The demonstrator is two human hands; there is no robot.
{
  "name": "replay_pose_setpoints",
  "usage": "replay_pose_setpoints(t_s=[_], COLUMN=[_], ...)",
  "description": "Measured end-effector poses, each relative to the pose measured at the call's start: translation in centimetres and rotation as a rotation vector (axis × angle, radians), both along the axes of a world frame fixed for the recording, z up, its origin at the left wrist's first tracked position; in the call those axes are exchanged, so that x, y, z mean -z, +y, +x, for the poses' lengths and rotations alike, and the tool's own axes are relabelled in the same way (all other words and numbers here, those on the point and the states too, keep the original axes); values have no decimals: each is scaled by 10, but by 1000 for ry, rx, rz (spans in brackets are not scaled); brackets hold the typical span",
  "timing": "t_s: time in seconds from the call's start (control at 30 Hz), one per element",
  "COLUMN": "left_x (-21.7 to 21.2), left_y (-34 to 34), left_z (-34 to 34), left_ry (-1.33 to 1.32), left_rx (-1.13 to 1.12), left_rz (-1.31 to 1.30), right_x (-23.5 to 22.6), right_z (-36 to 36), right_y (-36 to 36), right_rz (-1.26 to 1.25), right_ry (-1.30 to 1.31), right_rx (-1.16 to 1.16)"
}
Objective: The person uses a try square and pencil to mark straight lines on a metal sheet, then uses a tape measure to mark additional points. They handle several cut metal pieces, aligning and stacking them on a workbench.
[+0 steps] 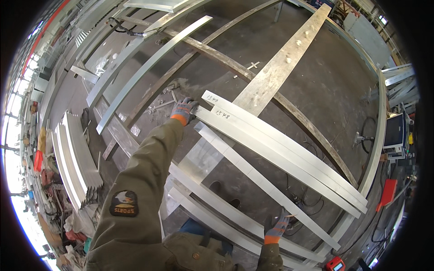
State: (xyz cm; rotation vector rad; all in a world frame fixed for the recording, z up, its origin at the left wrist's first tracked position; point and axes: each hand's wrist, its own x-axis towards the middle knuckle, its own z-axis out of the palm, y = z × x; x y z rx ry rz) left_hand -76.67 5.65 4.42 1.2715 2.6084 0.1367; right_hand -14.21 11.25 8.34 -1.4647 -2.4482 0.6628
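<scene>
Over a frame of long metal bars, the gloved left hand (184,110) rests on the far left end of a pale aluminium strip (280,147), its fingers curled over that end. Nearer and to the right, the gloved right hand (278,226) presses fingers together on another aluminium strip (253,176). Stacked profiles (74,158) lie far left.
</scene>
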Motion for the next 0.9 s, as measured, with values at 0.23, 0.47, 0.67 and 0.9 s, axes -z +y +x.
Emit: replay_pose_setpoints(t_s=[0.23, 0.47, 0.67, 0.9], left_x=[-139, -179, -172, -152], left_y=[-87, -153, -168, -171], left_z=[33, 102, 122, 118], left_ry=[-63, -382, -426, -931], left_rx=[270, 110, 43, -160], left_rz=[336, 557, 638, 651], right_x=[-18, -20, -29, -44], right_z=[-36, -37, -4, 26], right_y=[76, 98, 80, 18], right_rz=[255, 285, 360, 183], right_ry=[64, -291, -90, 9], right_rx=[-86, -284, -359, -363])
